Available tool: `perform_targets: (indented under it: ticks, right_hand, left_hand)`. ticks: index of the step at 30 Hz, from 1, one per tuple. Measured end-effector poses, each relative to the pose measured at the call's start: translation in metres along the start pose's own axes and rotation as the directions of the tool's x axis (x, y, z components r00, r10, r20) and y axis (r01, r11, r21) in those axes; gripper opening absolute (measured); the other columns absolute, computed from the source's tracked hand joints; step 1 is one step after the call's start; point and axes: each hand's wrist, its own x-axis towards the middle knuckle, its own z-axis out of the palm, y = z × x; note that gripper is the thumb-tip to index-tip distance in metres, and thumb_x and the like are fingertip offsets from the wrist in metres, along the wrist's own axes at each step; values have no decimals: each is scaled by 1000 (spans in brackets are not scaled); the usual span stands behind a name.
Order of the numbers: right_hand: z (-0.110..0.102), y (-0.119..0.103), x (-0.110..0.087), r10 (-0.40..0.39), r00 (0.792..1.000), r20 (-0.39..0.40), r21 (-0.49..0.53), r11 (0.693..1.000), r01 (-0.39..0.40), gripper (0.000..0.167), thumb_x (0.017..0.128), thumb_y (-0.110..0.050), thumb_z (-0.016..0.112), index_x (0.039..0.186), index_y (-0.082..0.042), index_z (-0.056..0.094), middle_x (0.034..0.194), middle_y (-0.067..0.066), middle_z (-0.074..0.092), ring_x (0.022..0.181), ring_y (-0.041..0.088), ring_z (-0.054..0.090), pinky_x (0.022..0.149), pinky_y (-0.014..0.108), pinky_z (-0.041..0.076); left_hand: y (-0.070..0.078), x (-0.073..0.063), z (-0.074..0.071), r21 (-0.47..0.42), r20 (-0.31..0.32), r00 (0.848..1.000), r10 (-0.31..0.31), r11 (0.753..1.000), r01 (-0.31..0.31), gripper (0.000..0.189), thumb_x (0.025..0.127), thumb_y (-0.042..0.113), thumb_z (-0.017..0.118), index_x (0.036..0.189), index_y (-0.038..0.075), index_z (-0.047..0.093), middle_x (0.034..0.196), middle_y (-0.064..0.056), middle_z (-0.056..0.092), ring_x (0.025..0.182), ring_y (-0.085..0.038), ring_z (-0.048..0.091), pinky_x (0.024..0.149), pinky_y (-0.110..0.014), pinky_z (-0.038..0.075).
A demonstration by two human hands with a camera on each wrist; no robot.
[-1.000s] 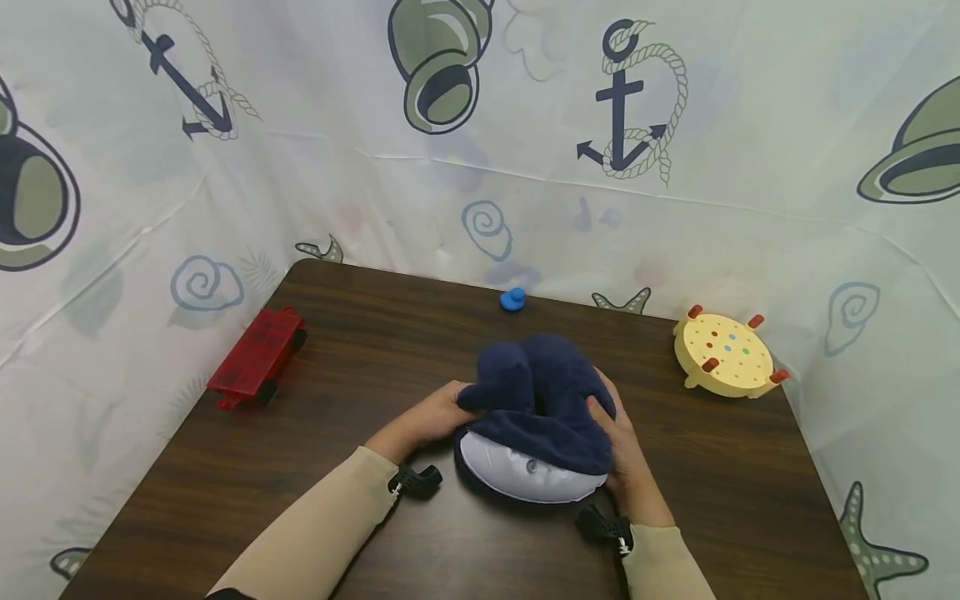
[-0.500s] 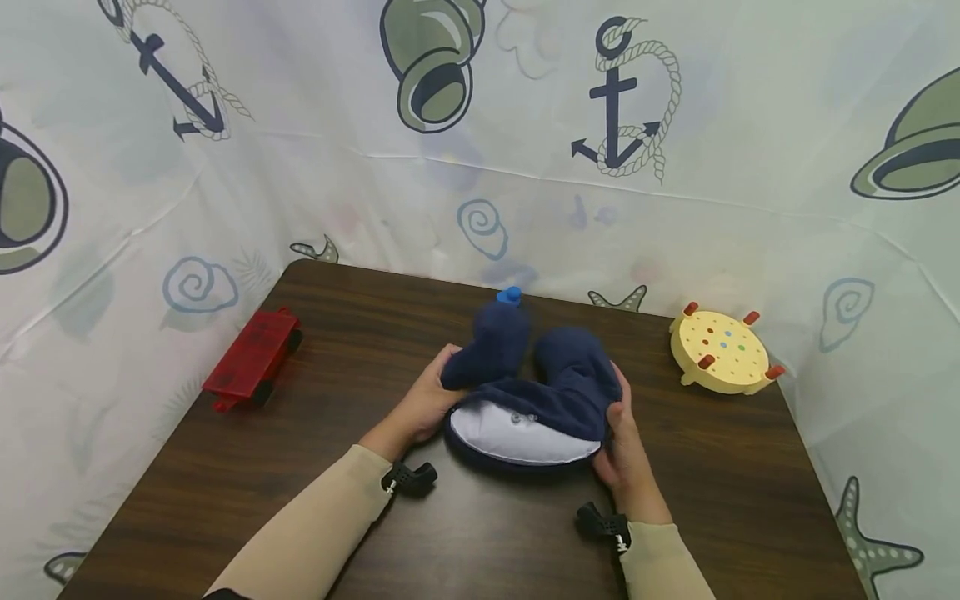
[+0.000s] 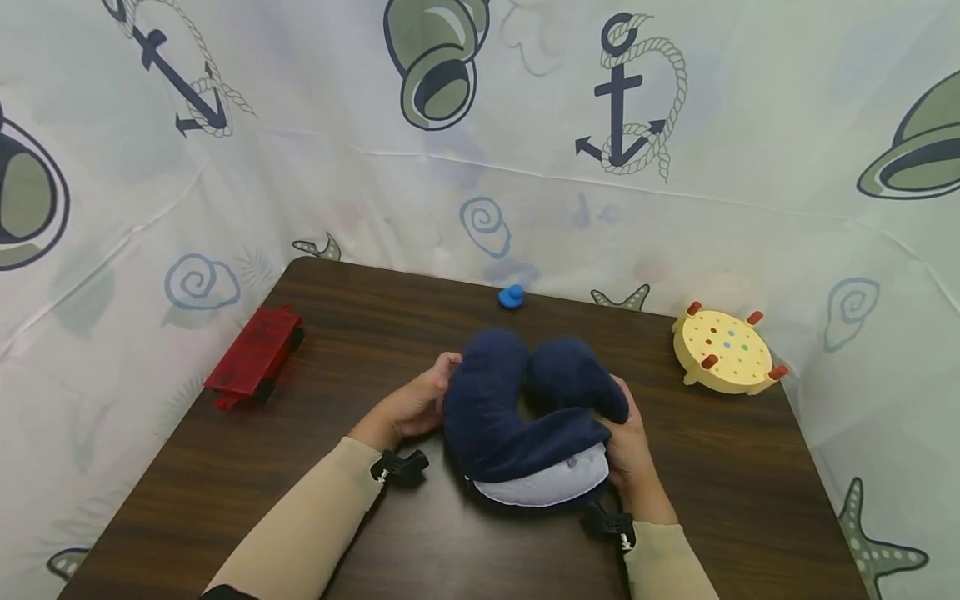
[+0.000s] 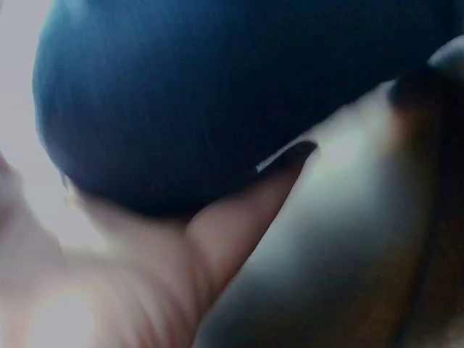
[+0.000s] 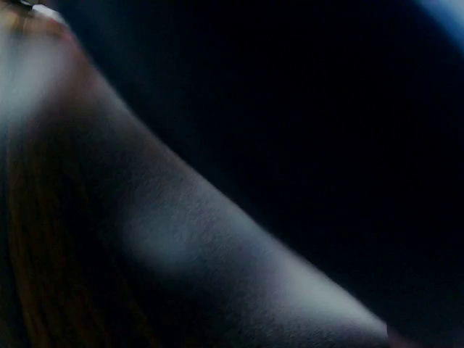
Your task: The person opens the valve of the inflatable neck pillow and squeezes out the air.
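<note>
Between both hands is a navy U-shaped neck pillow [image 3: 487,417], its two rounded ends pointing away from me. Along its near side the cover is folded back, baring a pale grey inner cushion [image 3: 547,479] with a small valve. My left hand [image 3: 420,400] holds the left side, thumb up along the edge; its other fingers are mostly hidden. My right hand [image 3: 630,442] grips the right side, near a flap of the cover. In the left wrist view the navy fabric [image 4: 181,94] lies against the palm. The right wrist view is dark and blurred, mostly filled by the pillow [image 5: 304,145].
On the dark wooden table [image 3: 360,333], a red toy wagon [image 3: 255,354] lies at the left. A small blue knob-like piece [image 3: 512,296] sits at the back edge. A yellow round toy [image 3: 723,354] with red-tipped legs is at the right. Patterned cloth [image 3: 360,192] hangs behind.
The pillow has turned between my hands, so the bared grey part has shifted toward the right. The left hand has changed its hold along the left side. The toys stay put.
</note>
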Motion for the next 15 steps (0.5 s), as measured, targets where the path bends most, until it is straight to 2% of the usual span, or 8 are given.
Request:
perform_targets:
  ticks: [2, 4, 6, 8, 10, 12, 15]
  right_hand:
    - [1, 1, -1, 33, 999, 18, 67, 997, -34, 53, 105, 3, 63, 149, -25, 50, 138, -8, 63, 117, 7, 65, 93, 24, 59]
    - [2, 1, -1, 52, 998, 25, 128, 990, -55, 52, 111, -11, 61, 156, -26, 40, 149, -6, 56, 126, 8, 64, 100, 25, 58]
    - [2, 1, 0, 43, 999, 29, 183, 982, -48, 56, 112, -24, 60, 160, -27, 32, 156, -2, 47, 133, 11, 61, 104, 27, 56]
    - [2, 3, 2, -2, 998, 64, 204, 979, -12, 68, 111, -34, 59, 167, -28, 22, 165, 2, 36, 143, 15, 54, 111, 28, 51]
    - [1, 3, 3, -37, 992, 117, 161, 987, 18, 82, 108, -40, 62, 173, -31, 13, 171, 6, 27, 150, 19, 46, 115, 28, 48]
    - [2, 4, 4, -54, 985, 164, 72, 996, 43, 92, 105, -35, 71, 175, -31, 10, 175, 7, 22, 154, 21, 39, 117, 26, 45]
    - [4, 4, 6, -37, 986, 162, -122, 991, 58, 99, 98, -17, 83, 174, -32, 21, 176, 3, 26, 155, 20, 38, 117, 21, 44]
  left_hand:
    - [4, 1, -2, -10, -143, 990, -6, 1000, 5, 80, 97, 32, 86, 150, 32, 26, 153, -10, 40, 131, -21, 56, 98, -35, 58]
    - [6, 5, -5, 23, -268, 963, 13, 1000, -8, 84, 100, 3, 72, 160, 33, 21, 160, -12, 35, 136, -25, 53, 97, -34, 58]
    - [6, 9, -8, 99, -336, 938, 85, 994, -54, 85, 97, -10, 61, 162, 32, 27, 156, -7, 45, 134, -23, 54, 96, -30, 57]
    - [5, 12, -8, 204, -372, 912, 174, 974, -103, 69, 95, -12, 58, 152, 22, 41, 141, -3, 57, 124, -21, 58, 91, -28, 55]
    - [3, 14, -9, 348, -396, 883, 253, 931, -111, 46, 93, -10, 60, 129, 17, 52, 116, 3, 62, 108, -16, 60, 84, -25, 51]
    - [1, 15, -8, 478, -398, 861, 317, 873, -100, 31, 91, -8, 63, 110, 15, 54, 97, 6, 56, 94, -14, 57, 77, -25, 46]
    - [0, 17, -8, 626, -392, 832, 393, 777, -72, 24, 89, -5, 67, 93, 13, 53, 91, 4, 48, 90, -17, 51, 77, -27, 40]
